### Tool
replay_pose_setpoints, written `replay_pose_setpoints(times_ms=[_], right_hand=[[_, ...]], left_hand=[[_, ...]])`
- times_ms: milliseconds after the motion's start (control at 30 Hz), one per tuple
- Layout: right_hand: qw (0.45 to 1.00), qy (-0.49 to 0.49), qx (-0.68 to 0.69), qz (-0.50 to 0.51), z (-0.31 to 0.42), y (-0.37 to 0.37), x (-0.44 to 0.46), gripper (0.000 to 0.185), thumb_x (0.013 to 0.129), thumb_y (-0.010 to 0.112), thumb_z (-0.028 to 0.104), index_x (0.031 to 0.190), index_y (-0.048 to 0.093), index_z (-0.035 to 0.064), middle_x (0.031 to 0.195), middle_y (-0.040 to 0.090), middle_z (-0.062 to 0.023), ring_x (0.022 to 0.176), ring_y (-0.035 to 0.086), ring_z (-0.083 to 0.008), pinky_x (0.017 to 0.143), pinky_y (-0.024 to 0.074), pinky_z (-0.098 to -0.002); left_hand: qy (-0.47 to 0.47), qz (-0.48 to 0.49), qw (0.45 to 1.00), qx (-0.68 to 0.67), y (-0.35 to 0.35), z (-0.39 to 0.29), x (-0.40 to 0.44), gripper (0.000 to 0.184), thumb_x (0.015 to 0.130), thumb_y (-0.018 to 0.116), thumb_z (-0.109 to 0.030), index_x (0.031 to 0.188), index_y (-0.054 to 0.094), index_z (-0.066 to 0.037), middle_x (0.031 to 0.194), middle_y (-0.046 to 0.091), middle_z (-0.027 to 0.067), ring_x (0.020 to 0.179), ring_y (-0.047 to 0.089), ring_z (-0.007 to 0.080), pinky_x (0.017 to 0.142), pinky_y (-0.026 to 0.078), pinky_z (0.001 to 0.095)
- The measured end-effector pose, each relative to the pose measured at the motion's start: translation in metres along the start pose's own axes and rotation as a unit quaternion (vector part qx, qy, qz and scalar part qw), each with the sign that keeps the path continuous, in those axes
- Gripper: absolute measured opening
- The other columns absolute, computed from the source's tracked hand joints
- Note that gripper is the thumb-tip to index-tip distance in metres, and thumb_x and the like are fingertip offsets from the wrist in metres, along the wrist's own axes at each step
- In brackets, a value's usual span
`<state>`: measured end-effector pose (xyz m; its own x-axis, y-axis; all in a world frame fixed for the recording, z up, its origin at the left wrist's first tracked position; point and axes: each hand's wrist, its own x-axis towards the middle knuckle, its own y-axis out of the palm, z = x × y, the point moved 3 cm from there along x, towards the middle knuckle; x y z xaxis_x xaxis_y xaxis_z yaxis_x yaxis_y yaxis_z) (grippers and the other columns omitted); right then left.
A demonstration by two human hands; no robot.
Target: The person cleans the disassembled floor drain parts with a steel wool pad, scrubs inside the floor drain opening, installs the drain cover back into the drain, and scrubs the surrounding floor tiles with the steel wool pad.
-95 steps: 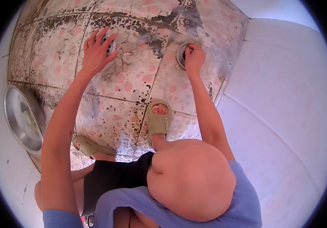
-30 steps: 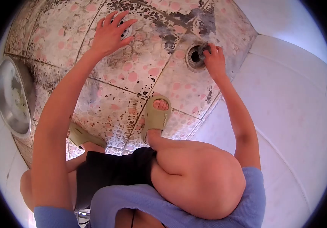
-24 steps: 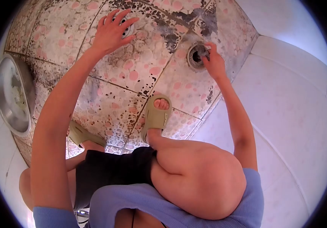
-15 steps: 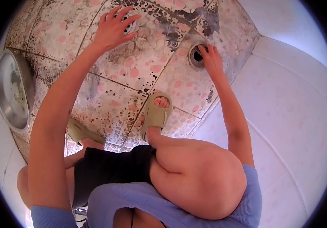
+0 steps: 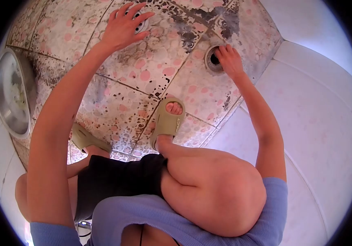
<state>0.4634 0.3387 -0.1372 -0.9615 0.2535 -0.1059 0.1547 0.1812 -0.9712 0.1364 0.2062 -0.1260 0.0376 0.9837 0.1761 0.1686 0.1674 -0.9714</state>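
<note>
With its fingers spread apart, my left hand point(image 5: 124, 28) is over a round, pale drain cover point(image 5: 140, 28) with dark holes. The hand hides much of the cover, and I cannot tell how firmly it touches it. My right hand point(image 5: 230, 61) is at the right edge of a round floor drain point(image 5: 209, 64) with a dark opening. Its fingers are bent and close together, and the tips point down at the rim and opening. What they hold, if anything, is hidden.
A metal basin point(image 5: 14, 94) leans at the left wall. Stained, pink-spotted tiles point(image 5: 143, 76) cover the floor, with a white wall point(image 5: 307, 106) on the right. My feet wear olive slippers point(image 5: 169, 122) near the middle of the floor.
My right hand has shifted a little right and its fingers have drawn back from the drain opening towards its right rim. The left hand stays over the drain cover, moving only slightly.
</note>
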Motion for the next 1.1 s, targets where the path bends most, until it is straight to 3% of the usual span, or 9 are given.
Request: replay_pose_setpoints(times_ms=[233, 333, 533, 633, 733, 800, 900, 1033, 1100], right_hand=[[0.985, 0.117, -0.064, 0.113, 0.013, 0.0, 0.002, 0.009, 0.073, 0.057, 0.012, 0.082, 0.06, 0.0099, 0.086, 0.052, -0.0039, 0.079, 0.054, -0.0205, 0.052, 0.0488, -0.0341], [0.976, 0.186, -0.023, 0.106, 0.013, 0.008, 0.0, 0.007, 0.074, 0.057, 0.011, 0.077, 0.062, 0.0081, 0.085, 0.055, -0.0076, 0.073, 0.06, -0.0244, 0.05, 0.0497, -0.0371], [0.921, 0.315, 0.046, 0.225, 0.027, 0.003, -0.02, 0.014, 0.074, 0.055, 0.012, 0.071, 0.066, 0.0033, 0.086, 0.062, -0.0157, 0.067, 0.064, -0.0299, 0.057, 0.0515, -0.0405], [0.891, 0.29, 0.089, 0.337, 0.025, 0.002, -0.002, 0.016, 0.074, 0.054, 0.012, 0.077, 0.067, 0.0028, 0.085, 0.065, -0.0174, 0.073, 0.065, -0.0317, 0.061, 0.0519, -0.0413], [0.888, 0.269, 0.124, 0.351, 0.034, -0.001, 0.018, 0.019, 0.07, 0.06, 0.014, 0.08, 0.066, -0.0005, 0.08, 0.065, -0.0187, 0.073, 0.064, -0.0345, 0.063, 0.052, -0.0426], [0.871, 0.197, 0.203, 0.401, 0.013, 0.049, 0.006, 0.021, 0.07, 0.063, 0.017, 0.08, 0.066, -0.0013, 0.077, 0.064, -0.0184, 0.069, 0.064, -0.0324, 0.06, 0.0524, -0.04], [0.808, 0.231, 0.372, 0.394, -0.007, 0.08, -0.003, 0.02, 0.072, 0.062, 0.016, 0.08, 0.065, -0.0016, 0.078, 0.064, -0.0179, 0.069, 0.064, -0.031, 0.059, 0.0524, -0.0378], [0.635, 0.556, 0.517, 0.143, -0.008, 0.046, -0.021, 0.017, 0.073, 0.06, 0.015, 0.084, 0.065, 0.0027, 0.082, 0.064, -0.0148, 0.071, 0.064, -0.03, 0.059, 0.052, -0.0358], [0.648, 0.608, 0.452, 0.076, -0.017, 0.02, -0.034, 0.017, 0.073, 0.06, 0.014, 0.085, 0.065, 0.0048, 0.084, 0.064, -0.0133, 0.071, 0.063, -0.0295, 0.059, 0.0518, -0.0348]], left_hand=[[-0.012, 0.002, 1.0, -0.012, 0.0, 0.0, -0.001, 0.055, 0.078, 0.062, -0.039, 0.13, 0.042, -0.034, 0.14, 0.033, -0.0049, 0.129, 0.03, 0.0247, 0.103, 0.027, 0.0448], [-0.021, 0.007, 1.0, -0.009, 0.0, 0.001, -0.002, 0.055, 0.078, 0.063, -0.039, 0.129, 0.043, -0.034, 0.14, 0.033, -0.0047, 0.128, 0.031, 0.0245, 0.102, 0.028, 0.0448], [-0.039, -0.003, 0.999, -0.017, 0.0, 0.002, -0.003, 0.055, 0.076, 0.064, -0.039, 0.128, 0.044, -0.034, 0.139, 0.034, -0.0046, 0.128, 0.031, 0.024, 0.101, 0.029, 0.0457], [-0.045, -0.002, 0.999, -0.022, 0.001, 0.001, -0.005, 0.056, 0.076, 0.065, -0.04, 0.127, 0.045, -0.034, 0.139, 0.034, -0.0047, 0.128, 0.031, 0.0238, 0.101, 0.029, 0.0467], [-0.047, -0.009, 0.998, -0.034, 0.004, 0.003, -0.005, 0.056, 0.075, 0.065, -0.04, 0.127, 0.045, -0.034, 0.139, 0.035, -0.0046, 0.127, 0.032, 0.0236, 0.101, 0.029, 0.0472], [-0.057, -0.004, 0.998, -0.039, 0.013, 0.005, -0.006, 0.055, 0.076, 0.065, -0.041, 0.127, 0.045, -0.034, 0.138, 0.035, -0.0045, 0.127, 0.032, 0.0234, 0.101, 0.029, 0.0471], [-0.063, 0.001, 0.997, -0.037, 0.011, 0.004, -0.007, 0.055, 0.076, 0.065, -0.041, 0.127, 0.045, -0.034, 0.138, 0.035, -0.0044, 0.128, 0.032, 0.0232, 0.102, 0.029, 0.0462], [-0.034, -0.016, 0.999, -0.013, 0.006, 0.003, -0.007, 0.054, 0.076, 0.065, -0.041, 0.127, 0.045, -0.034, 0.138, 0.035, -0.0041, 0.128, 0.031, 0.0232, 0.102, 0.028, 0.0457], [-0.031, -0.008, 0.999, -0.014, 0.005, 0.002, -0.005, 0.054, 0.077, 0.064, -0.041, 0.127, 0.045, -0.034, 0.138, 0.035, -0.0041, 0.128, 0.031, 0.0232, 0.102, 0.028, 0.0456]])
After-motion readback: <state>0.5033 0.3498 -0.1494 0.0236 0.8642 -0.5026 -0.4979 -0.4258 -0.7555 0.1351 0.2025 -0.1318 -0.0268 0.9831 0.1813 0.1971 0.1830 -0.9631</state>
